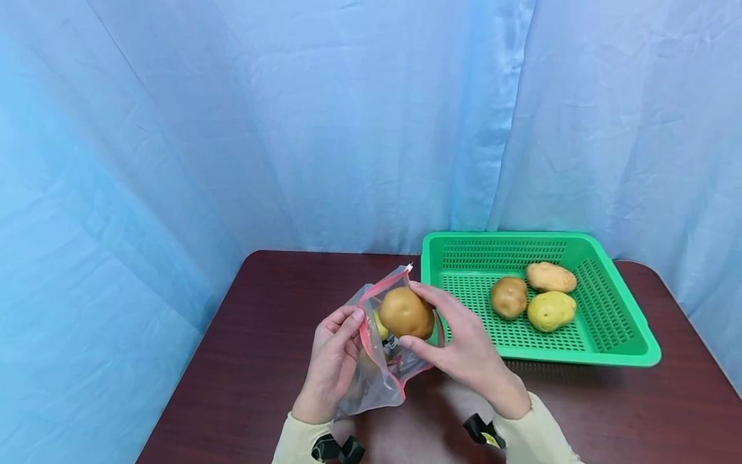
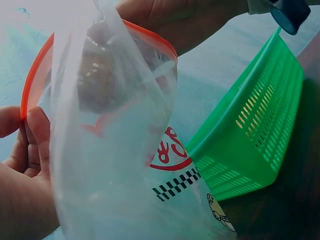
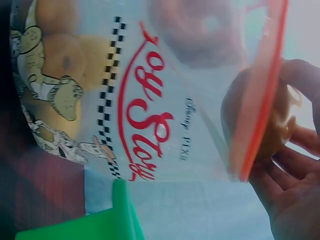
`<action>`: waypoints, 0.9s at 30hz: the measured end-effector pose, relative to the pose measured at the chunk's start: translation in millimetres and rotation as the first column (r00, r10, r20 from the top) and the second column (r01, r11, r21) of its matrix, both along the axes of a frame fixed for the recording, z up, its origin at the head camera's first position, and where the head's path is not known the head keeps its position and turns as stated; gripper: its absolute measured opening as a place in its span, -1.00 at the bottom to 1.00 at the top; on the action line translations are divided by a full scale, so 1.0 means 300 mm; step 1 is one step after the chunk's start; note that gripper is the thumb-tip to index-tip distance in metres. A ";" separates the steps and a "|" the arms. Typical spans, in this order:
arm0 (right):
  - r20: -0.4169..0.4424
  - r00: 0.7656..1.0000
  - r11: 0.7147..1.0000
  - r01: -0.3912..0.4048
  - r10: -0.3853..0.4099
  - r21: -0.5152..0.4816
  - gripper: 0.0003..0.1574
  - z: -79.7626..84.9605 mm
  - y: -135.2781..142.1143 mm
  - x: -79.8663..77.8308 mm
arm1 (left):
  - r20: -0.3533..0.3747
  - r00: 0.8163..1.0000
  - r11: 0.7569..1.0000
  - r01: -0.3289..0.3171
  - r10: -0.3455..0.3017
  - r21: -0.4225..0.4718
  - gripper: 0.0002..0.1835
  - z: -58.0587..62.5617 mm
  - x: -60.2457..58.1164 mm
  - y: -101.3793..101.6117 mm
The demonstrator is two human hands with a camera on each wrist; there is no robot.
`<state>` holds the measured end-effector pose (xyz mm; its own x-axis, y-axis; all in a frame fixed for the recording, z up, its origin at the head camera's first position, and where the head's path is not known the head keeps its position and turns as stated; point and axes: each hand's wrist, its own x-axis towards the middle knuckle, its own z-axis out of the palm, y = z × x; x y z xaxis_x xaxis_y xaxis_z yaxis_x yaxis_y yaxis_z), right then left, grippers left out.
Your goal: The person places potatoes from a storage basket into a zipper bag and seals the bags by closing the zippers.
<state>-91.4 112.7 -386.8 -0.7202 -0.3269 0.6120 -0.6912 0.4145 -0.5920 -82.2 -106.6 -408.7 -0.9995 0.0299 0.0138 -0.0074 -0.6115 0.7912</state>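
2 hands pinch: left [image 1: 332, 361], a filmy plastic bag [image 1: 373, 390]; right [image 1: 468, 345], smooth, round brown produce [image 1: 402, 312]

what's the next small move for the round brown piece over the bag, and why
Probably lower the right grip slightly and release the round brown piece into the clear bag: it is already at the mouth, the left grip pinches the red rim, the mouth looks open, and other produce lies inside.

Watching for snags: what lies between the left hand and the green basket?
In the head view, the red-rimmed bag, the round brown item at its mouth and the right hand lie between the left hand and the basket.
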 end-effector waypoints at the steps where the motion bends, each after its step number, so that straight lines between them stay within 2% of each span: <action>1: -0.009 1.000 1.000 0.001 -0.001 0.013 -0.05 -0.003 -0.006 0.000 | 0.001 1.000 1.000 0.000 0.000 -0.005 -0.81 0.001 0.001 -0.001; 5: -0.090 0.996 0.995 0.017 -0.009 0.097 -0.10 -0.015 -0.027 -0.009 | 0.009 1.000 1.000 -0.013 0.013 -0.020 -0.82 0.006 0.007 -0.007; 9: -0.207 0.978 0.985 0.039 -0.004 0.166 -0.12 -0.026 -0.040 -0.022 | 0.005 1.000 0.999 -0.027 0.027 -0.017 -0.80 0.013 0.011 -0.013; 12: -0.231 0.973 0.979 0.044 0.004 0.201 -0.09 -0.029 -0.044 -0.026 | 0.002 0.999 0.999 -0.036 0.036 -0.015 -0.80 0.015 0.009 -0.019; 16: -0.201 0.979 0.972 0.026 0.023 0.235 0.05 -0.031 -0.044 -0.028 | -0.014 0.999 0.999 -0.043 0.042 -0.010 -0.80 0.011 0.001 -0.026; 20: -0.205 0.979 0.979 0.024 0.018 0.202 -0.08 -0.039 -0.034 -0.028 | -0.039 0.999 0.999 -0.033 0.033 0.010 -0.79 0.006 -0.004 -0.030; 23: -0.220 0.975 0.988 0.056 -0.023 0.146 -0.21 -0.041 -0.016 -0.026 | -0.045 0.999 0.999 -0.026 0.027 0.025 -0.78 0.004 -0.005 -0.031; 27: -0.203 0.976 0.993 0.098 -0.081 0.073 -0.27 -0.039 0.016 -0.022 | -0.048 0.999 0.999 -0.018 0.020 0.033 -0.77 0.000 -0.006 -0.034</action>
